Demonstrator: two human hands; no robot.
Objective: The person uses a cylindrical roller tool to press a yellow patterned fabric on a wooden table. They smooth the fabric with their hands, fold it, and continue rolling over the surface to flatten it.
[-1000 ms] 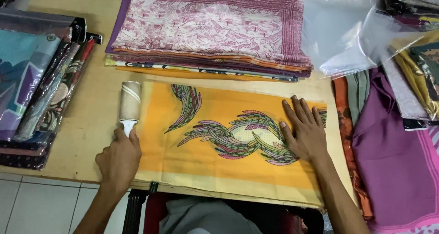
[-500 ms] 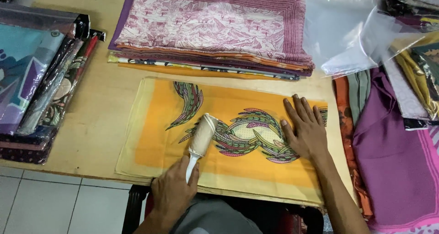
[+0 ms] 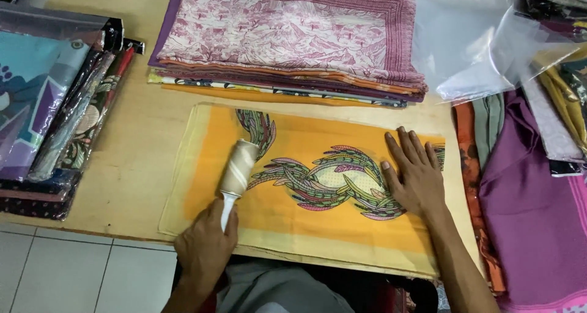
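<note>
Your left hand (image 3: 205, 247) is closed around the white handle of a lint roller (image 3: 237, 169), fingers wrapped tight, and the roller's pale sticky drum lies just ahead of your knuckles, resting on the orange cloth (image 3: 318, 221). The drum sits tilted, its far end leaning a little to the right, near the top of the feathery green and purple pattern printed across the cloth.

Your right hand (image 3: 416, 175) lies flat and open on the same cloth, fingers spread and pointing away from you, holding nothing; it presses down on the right end of the pattern, well apart from the roller.

The cloth is spread on the wooden table (image 3: 137, 148), its pale yellow border just below your left hand at the table's near edge. Beyond both hands a stack of folded cloths (image 3: 287, 40) lies with a pink and white printed one on top. Off to the left of your left hand are packed cloths in clear wrappers (image 3: 55, 111). To the right of your right hand lie a purple cloth (image 3: 538, 209) and, farther away, empty plastic bags (image 3: 471, 44).
</note>
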